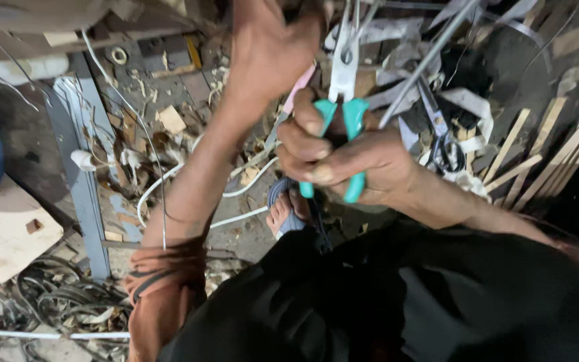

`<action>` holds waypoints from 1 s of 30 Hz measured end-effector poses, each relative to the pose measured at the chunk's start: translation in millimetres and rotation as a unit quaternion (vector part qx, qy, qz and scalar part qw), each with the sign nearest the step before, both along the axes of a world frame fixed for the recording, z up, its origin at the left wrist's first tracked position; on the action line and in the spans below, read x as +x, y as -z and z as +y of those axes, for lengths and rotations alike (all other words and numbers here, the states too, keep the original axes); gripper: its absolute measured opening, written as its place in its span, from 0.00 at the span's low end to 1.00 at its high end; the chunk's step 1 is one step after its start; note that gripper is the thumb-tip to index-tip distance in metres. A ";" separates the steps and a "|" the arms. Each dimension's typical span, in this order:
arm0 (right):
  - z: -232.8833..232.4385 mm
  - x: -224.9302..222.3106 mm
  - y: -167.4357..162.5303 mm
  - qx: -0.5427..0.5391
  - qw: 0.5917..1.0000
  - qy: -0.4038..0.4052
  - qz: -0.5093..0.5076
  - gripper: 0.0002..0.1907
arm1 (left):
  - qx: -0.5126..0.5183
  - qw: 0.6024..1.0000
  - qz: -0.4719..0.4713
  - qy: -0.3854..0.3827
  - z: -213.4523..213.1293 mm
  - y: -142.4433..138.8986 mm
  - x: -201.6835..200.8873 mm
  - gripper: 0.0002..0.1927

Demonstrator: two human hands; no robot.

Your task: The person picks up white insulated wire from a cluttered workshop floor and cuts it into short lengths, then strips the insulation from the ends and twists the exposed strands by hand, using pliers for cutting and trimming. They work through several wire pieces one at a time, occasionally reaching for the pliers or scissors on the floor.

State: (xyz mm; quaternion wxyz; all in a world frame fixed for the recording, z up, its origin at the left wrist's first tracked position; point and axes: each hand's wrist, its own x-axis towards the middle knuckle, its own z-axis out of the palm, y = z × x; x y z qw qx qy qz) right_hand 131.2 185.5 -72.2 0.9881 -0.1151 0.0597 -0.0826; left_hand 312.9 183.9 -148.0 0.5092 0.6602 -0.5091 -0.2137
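Note:
My right hand (pixel 343 161) grips the teal handles of a pair of pliers (pixel 343 100), jaws pointing up and away from me. My left hand (pixel 269 47) is raised above it, fingers curled near the plier jaws around something at the top edge of the view; what it holds is hidden. A thin grey metal rod (pixel 430 57) slants from the pliers toward the upper right. A pink object (pixel 297 94) shows just behind my right hand's fingers.
Below is a cluttered floor: my sandalled foot (pixel 284 211), white cable (pixel 169 181), black scissors (pixel 445 144), wooden slats (pixel 544 161) at right, a blue-grey metal post (pixel 82 167), coiled straps (pixel 61 295) at lower left, wood scraps and shavings.

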 end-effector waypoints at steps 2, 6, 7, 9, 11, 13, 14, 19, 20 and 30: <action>-2.8 -5.5 9.3 -0.152 0.983 0.026 0.100 0.22 | -0.030 0.999 -0.017 0.012 3.5 -16.4 -0.8 0.11; -11.3 -37.2 25.5 -0.258 0.923 0.006 0.285 0.29 | -0.073 0.977 -0.150 0.133 9.3 -51.0 13.3 0.19; -9.3 -48.6 26.7 -0.266 0.919 0.012 0.292 0.28 | -0.100 0.965 -0.170 0.173 9.9 -57.1 15.4 0.21; -6.4 -64.8 30.6 -0.287 0.903 0.013 0.320 0.28 | -0.128 0.949 -0.262 0.118 9.5 -65.3 15.7 0.21; -5.2 -72.7 34.5 -0.305 0.880 0.002 0.365 0.32 | -0.124 0.932 -0.329 0.082 8.0 -69.8 11.5 0.21; -9.2 -75.9 34.6 -0.352 0.859 -0.004 0.371 0.34 | -0.091 0.921 -0.372 0.070 5.9 -73.1 4.8 0.21; -12.4 -75.1 33.4 -0.374 0.849 -0.006 0.373 0.34 | -0.086 0.916 -0.386 0.069 5.0 -75.0 2.5 0.20; -47.6 -83.2 3.7 -0.449 0.803 0.088 0.382 0.28 | -0.097 0.884 -0.449 0.080 -2.4 -87.3 1.6 0.21; -55.4 -82.9 -2.0 -0.481 0.791 0.128 0.355 0.29 | -0.104 0.877 -0.463 0.075 -3.0 -89.8 2.5 0.22; -116.3 -45.0 -19.6 -0.843 0.484 0.222 0.071 0.11 | -0.036 0.838 -0.529 0.125 4.3 -104.7 8.2 0.28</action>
